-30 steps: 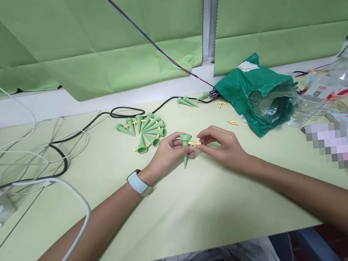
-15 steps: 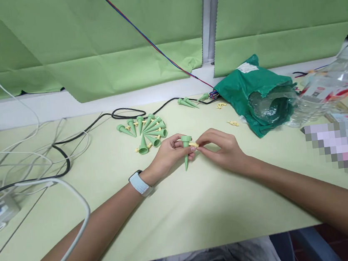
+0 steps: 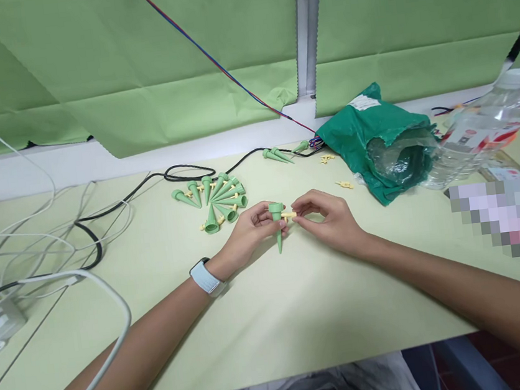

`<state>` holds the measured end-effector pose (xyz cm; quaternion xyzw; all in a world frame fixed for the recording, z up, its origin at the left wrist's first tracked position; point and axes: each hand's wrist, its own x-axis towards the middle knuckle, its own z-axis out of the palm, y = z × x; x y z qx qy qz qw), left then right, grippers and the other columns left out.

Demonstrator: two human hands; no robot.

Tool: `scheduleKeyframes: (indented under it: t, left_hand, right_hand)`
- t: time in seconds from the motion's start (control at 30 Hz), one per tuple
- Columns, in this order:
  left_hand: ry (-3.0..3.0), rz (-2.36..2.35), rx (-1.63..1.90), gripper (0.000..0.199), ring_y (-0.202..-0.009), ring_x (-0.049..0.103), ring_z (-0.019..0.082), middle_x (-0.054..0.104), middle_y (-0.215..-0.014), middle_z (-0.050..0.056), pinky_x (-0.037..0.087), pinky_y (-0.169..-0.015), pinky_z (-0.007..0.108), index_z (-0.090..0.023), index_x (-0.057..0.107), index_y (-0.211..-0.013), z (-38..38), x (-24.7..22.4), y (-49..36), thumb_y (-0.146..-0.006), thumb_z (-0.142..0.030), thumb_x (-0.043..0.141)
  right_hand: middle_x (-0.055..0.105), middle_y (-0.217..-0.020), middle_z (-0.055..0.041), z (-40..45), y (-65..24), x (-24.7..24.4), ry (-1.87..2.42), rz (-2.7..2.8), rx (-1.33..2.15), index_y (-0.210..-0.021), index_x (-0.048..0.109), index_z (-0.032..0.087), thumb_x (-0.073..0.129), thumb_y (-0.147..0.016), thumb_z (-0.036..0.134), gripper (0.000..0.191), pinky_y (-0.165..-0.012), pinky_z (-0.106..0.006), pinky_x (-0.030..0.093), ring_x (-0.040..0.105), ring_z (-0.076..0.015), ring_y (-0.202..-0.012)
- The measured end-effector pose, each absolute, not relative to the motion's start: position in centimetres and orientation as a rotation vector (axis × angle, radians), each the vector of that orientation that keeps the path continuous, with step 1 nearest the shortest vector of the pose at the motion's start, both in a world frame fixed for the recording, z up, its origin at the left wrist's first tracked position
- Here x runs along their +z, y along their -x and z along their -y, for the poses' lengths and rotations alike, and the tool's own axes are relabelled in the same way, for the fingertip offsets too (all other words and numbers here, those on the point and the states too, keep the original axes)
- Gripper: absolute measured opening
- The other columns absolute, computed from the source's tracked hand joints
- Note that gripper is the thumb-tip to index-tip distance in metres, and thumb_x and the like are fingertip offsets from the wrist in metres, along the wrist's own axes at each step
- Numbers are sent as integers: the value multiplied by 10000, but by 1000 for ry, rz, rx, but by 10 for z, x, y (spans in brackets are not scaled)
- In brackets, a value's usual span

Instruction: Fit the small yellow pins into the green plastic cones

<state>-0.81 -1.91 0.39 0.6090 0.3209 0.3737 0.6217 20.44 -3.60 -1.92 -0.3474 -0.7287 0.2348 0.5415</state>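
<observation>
While the left hand (image 3: 263, 223) holds a tapered spike (image 3: 276, 216), yellow plastic (image 3: 289, 215) protrudes.

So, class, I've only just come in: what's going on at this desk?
A person's left hand holds a green spike, point down, above the desk. A yellow piece sticks out from its side, with the right hand at the outer end; whether it grips or only touches is unclear. A fan of green spikes with yellow parts lies beyond the left hand. Farther back are three more green spikes, and loose yellow pieces lie near a green bag.
</observation>
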Motion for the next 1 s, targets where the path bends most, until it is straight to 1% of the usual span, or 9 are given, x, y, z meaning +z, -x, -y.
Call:
scheduleKeyframes:
  t: [0.17,0.27,0.47,0.53,0.6,0.7,0.8,0.9,1.0]
  left_hand:
    - [-1386,-733,834,261,-795,691,186,703,-854,64,546,-774,331,-150,691,-998,20,4,8,-825,-293,826]
    - [-1375,-725,832,281,-787,691,188,707,-844,67,541,-769,332,-146,701,-1011,20,5,7,-817,-297,836]
    - [-1399,-731,833,310,-789,689,197,726,-878,93,548,-757,340,-139,722,-1023,20,4,8,-812,-332,842]
    - [-1398,-735,839,303,-790,688,197,728,-884,93,551,-757,340,-143,720,-1015,19,4,8,-817,-341,838]
    - [-1392,-735,840,286,-790,684,192,725,-881,91,551,-757,335,-144,718,-998,19,3,8,-821,-336,835]
    - [-1374,-727,844,253,-786,676,184,716,-871,83,549,-754,329,-145,712,-978,18,2,9,-829,-314,828]
    - [-1352,-714,835,240,-797,675,185,709,-867,79,550,-761,331,-144,715,-991,19,2,9,-833,-288,824]
    - [-1297,-703,804,262,-786,672,179,701,-876,80,553,-774,339,-132,733,-1040,20,4,8,-830,-260,824]
    - [-1235,-684,768,264,-743,658,165,694,-887,81,554,-759,339,-124,748,-1047,21,7,8,-822,-238,825]
  right_hand:
    - [725,-967,-51,41,-206,-14,770,1848,393,-1031,695,247,651,-978,258,70,-808,-364,623,706,-197,-864]
    - [739,-968,-57,41,-207,-14,779,1866,375,-1033,701,248,652,-981,265,73,-797,-361,620,713,-201,-862]
    - [760,-849,-22,40,-205,-17,893,1765,659,-992,709,242,651,-995,365,136,-706,-318,633,740,-179,-756]
    - [746,-793,-9,40,-205,-18,875,1744,796,-1006,700,238,610,-1017,391,178,-697,-326,645,737,-173,-707]
    - [750,-802,-8,40,-204,-18,861,1757,836,-1035,692,241,594,-1025,393,181,-712,-332,651,742,-174,-719]
    - [771,-910,-27,41,-205,-17,875,1808,677,-1042,702,244,650,-993,352,130,-740,-316,636,749,-179,-808]
    - [763,-921,-35,42,-206,-16,853,1847,498,-1004,719,244,655,-986,308,92,-698,-299,608,729,-177,-807]
    - [746,-897,-48,43,-207,-16,794,1908,355,-977,716,246,616,-1004,258,104,-693,-317,590,711,-187,-798]
    - [749,-964,-75,40,-211,-16,713,2031,161,-985,712,253,572,-1015,192,155,-759,-343,592,715,-202,-875]
